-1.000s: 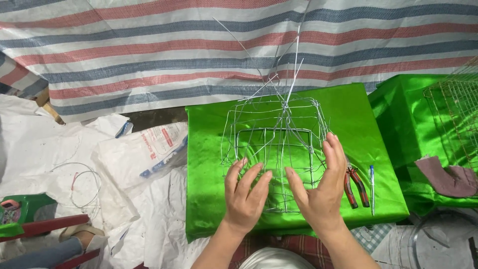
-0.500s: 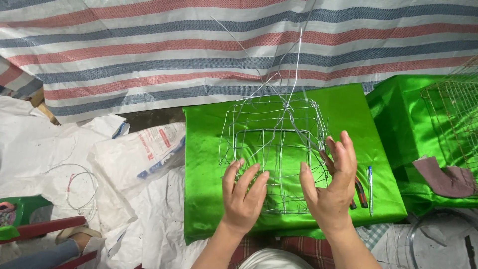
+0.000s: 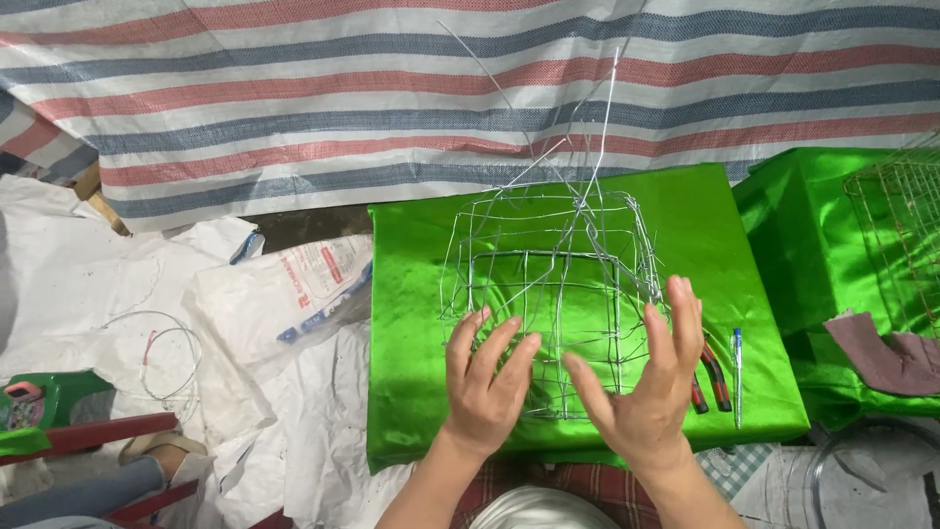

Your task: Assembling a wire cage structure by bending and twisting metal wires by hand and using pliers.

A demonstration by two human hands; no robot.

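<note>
a: where's the wire cage?

b: the wire cage [image 3: 548,294] sits on the green cloth [image 3: 421,392] that covers the table, about in the middle of it. it's a boxy frame of thin silver wire, with several loose wire ends sticking up from its top toward the striped tarp [image 3: 294,108] behind.

a: and the hands?

b: the left hand [image 3: 487,387] is at the near left side of the cage, fingers spread and straight, back of the hand toward the camera. it looks pressed flat against the wire, not wrapped around anything. the right hand [image 3: 646,387] is at the near right corner, also wide open, fingers fanned upward, palm turned in toward the cage. whether it touches the wire i cannot tell.

a: so neither is gripping?

b: no, both are open with nothing closed in them.

a: what lies near the right hand?

b: red-handled pliers [image 3: 710,377] lie on the cloth just beside it, partly hidden by the fingers, and a pen [image 3: 737,377] lies just right of the pliers.

a: anything else around?

b: a second green-draped surface [image 3: 813,235] stands to the right with another wire cage [image 3: 901,235] on it and a brownish rag [image 3: 881,353] at its edge. to the left, white sacks [image 3: 284,294] lie on the floor, with a loop of thin wire [image 3: 157,358] further left.
</note>
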